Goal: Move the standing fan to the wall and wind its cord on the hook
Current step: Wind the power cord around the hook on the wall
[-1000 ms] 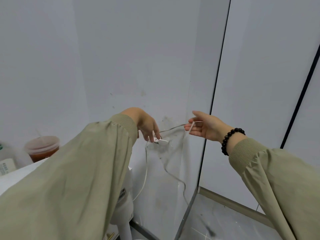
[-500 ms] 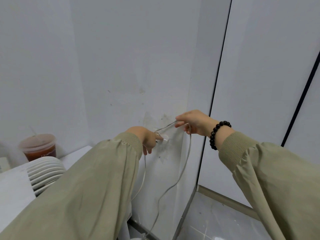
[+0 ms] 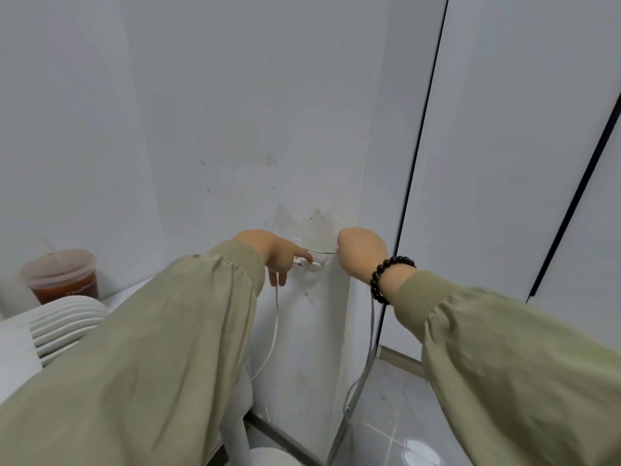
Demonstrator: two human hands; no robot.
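A small white hook (image 3: 311,265) is stuck low on the grey wall. My left hand (image 3: 277,255) rests against it, fingers on the white cord (image 3: 274,334) that hangs down from that hand. My right hand (image 3: 361,252), with a black bead bracelet, is closed on the cord's other stretch, which runs taut from the hook to the fist and drops below the wrist toward the floor. The white fan's ribbed head (image 3: 64,322) peeks out at the left behind my left sleeve; its pole (image 3: 240,438) and base (image 3: 272,457) show at the bottom.
A lidded plastic cup of red-brown drink (image 3: 62,275) stands on a white ledge at far left. White wall panels with black seams (image 3: 420,163) fill the right. Grey tiled floor (image 3: 396,418) lies below right.
My right hand has closed on the cord and swung left toward the hook, pulling the cord taut. My left hand has settled onto the hook. The view has tilted down, showing the fan head.
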